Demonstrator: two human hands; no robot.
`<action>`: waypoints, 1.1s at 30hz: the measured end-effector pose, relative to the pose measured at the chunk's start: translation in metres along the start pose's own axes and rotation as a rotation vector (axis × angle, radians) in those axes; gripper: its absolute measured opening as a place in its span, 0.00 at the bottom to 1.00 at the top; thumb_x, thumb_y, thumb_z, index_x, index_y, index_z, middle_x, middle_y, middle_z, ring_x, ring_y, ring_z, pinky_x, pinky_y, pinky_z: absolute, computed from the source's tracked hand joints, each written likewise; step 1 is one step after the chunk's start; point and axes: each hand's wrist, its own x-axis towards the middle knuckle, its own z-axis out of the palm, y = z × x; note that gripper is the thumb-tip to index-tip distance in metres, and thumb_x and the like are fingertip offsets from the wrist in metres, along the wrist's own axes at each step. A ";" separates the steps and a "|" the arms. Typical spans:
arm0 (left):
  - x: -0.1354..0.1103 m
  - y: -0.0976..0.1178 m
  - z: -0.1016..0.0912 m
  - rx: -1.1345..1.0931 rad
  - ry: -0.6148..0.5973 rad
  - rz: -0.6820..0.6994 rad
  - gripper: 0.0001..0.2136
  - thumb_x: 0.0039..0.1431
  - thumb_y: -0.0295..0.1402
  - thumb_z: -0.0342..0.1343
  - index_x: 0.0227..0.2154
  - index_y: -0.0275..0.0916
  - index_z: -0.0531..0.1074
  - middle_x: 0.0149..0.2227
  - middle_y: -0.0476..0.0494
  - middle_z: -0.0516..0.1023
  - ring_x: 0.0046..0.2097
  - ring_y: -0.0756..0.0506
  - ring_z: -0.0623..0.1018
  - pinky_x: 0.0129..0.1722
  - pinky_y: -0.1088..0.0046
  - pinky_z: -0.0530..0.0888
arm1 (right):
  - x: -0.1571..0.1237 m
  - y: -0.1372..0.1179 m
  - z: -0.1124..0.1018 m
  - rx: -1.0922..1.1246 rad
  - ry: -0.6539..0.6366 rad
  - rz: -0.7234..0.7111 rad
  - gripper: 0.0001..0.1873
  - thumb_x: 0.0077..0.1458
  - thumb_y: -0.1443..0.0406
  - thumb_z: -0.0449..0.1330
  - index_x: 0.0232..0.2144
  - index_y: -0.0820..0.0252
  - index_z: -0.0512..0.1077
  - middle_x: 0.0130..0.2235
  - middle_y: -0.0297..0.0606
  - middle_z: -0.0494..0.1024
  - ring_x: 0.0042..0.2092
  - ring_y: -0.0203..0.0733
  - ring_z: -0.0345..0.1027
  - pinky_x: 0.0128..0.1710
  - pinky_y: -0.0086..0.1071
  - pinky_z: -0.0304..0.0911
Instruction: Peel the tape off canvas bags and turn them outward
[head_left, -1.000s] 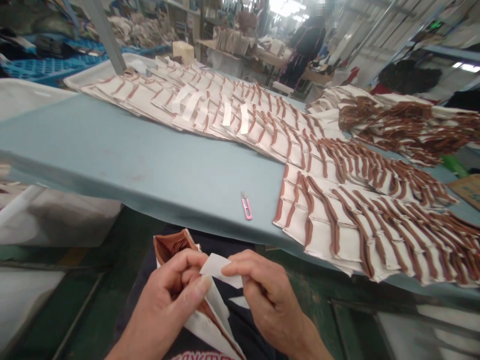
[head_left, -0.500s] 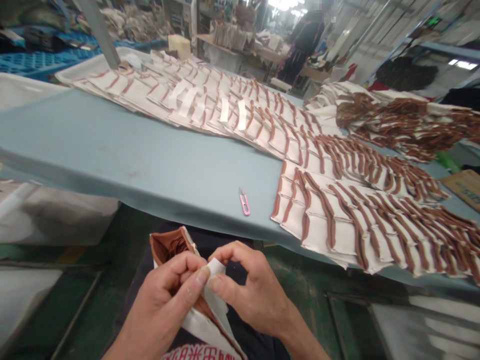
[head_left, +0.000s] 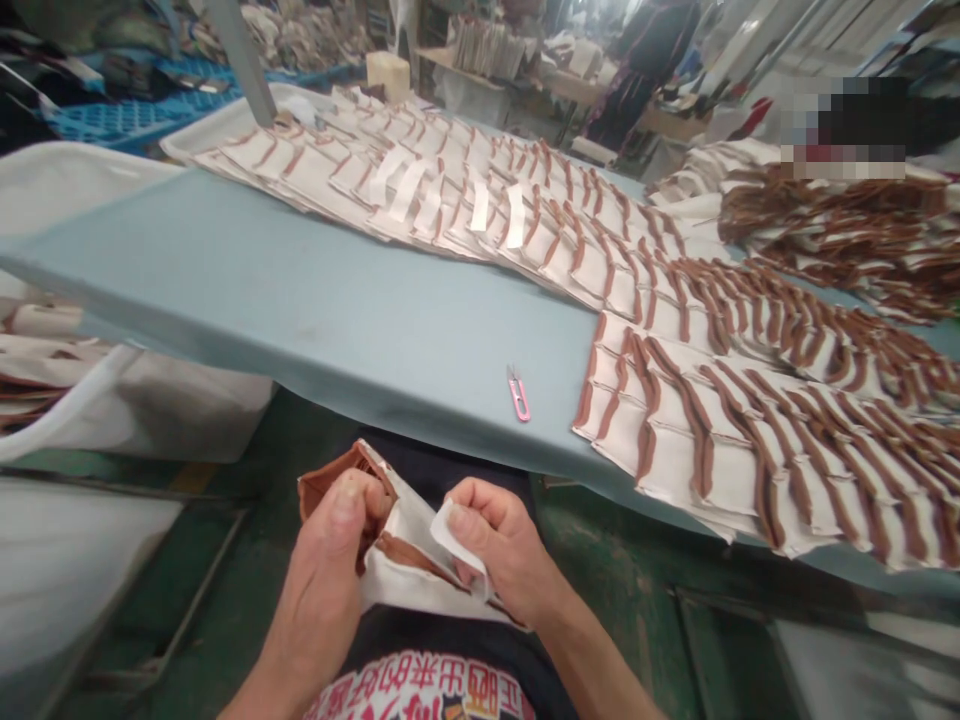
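Note:
Over my lap lies a cream fabric pouch (head_left: 409, 592) with brown lining, its open end tilted up on the left. My left hand (head_left: 330, 565) is closed on the pouch's brown-edged opening, fingertips partly hidden in the folds. In my right hand (head_left: 506, 545) a white strip (head_left: 448, 537) is pinched between thumb and fingers, just above the pouch's right part. Whether these fingers also grip the cloth, I cannot tell. Pink thread snips (head_left: 518, 397) lie on the blue-grey table (head_left: 315, 310), beyond both hands.
Rows of overlapping cream and brown pieces (head_left: 675, 420) cover the table's right and far side. Several white strips (head_left: 480, 206) lie on them. A brown and cream heap (head_left: 832, 235) is at the back right. White bins (head_left: 187, 405) stand left, and a person (head_left: 649, 70) is in the background.
My hands have moved apart: the left went to the pouch's opening, the right drew the white strip away rightward. The view has shifted, so the table sits further right.

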 end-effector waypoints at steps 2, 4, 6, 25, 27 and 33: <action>-0.001 -0.010 -0.005 0.042 0.016 0.041 0.33 0.76 0.67 0.41 0.25 0.46 0.56 0.26 0.52 0.60 0.29 0.45 0.61 0.26 0.70 0.61 | 0.007 0.021 -0.001 0.051 -0.022 0.040 0.38 0.50 0.31 0.75 0.31 0.55 0.69 0.18 0.21 0.63 0.19 0.29 0.49 0.20 0.25 0.47; -0.002 -0.021 -0.012 0.072 -0.023 0.037 0.33 0.77 0.67 0.37 0.25 0.46 0.55 0.25 0.53 0.57 0.28 0.45 0.58 0.27 0.69 0.61 | 0.011 0.041 -0.001 0.065 -0.016 0.059 0.39 0.49 0.30 0.75 0.30 0.55 0.68 0.18 0.20 0.62 0.19 0.28 0.48 0.20 0.25 0.47; -0.006 -0.032 -0.020 0.101 -0.074 0.025 0.34 0.77 0.67 0.36 0.25 0.45 0.58 0.25 0.53 0.58 0.28 0.46 0.58 0.27 0.69 0.61 | 0.013 0.055 -0.001 0.064 -0.018 0.078 0.39 0.49 0.30 0.74 0.30 0.56 0.68 0.18 0.21 0.64 0.19 0.28 0.49 0.20 0.24 0.46; -0.019 -0.041 -0.067 0.271 -0.211 -0.009 0.20 0.72 0.50 0.62 0.31 0.40 0.84 0.29 0.47 0.83 0.31 0.45 0.77 0.33 0.76 0.72 | -0.001 0.049 0.008 -0.088 0.048 0.037 0.37 0.55 0.31 0.72 0.32 0.57 0.71 0.21 0.24 0.68 0.22 0.30 0.53 0.23 0.26 0.49; -0.011 -0.027 -0.060 0.217 -0.235 0.028 0.21 0.72 0.50 0.62 0.32 0.39 0.85 0.28 0.46 0.83 0.29 0.46 0.76 0.30 0.77 0.71 | -0.009 0.026 0.011 -0.178 0.068 -0.014 0.31 0.60 0.38 0.72 0.33 0.58 0.73 0.23 0.26 0.69 0.24 0.30 0.54 0.24 0.26 0.49; 0.016 0.015 -0.041 0.084 -0.418 0.057 0.23 0.68 0.49 0.61 0.22 0.38 0.76 0.23 0.52 0.68 0.24 0.50 0.64 0.23 0.77 0.62 | -0.035 -0.043 0.034 -0.510 0.110 -0.128 0.14 0.64 0.55 0.65 0.32 0.59 0.78 0.21 0.25 0.66 0.23 0.31 0.55 0.24 0.29 0.47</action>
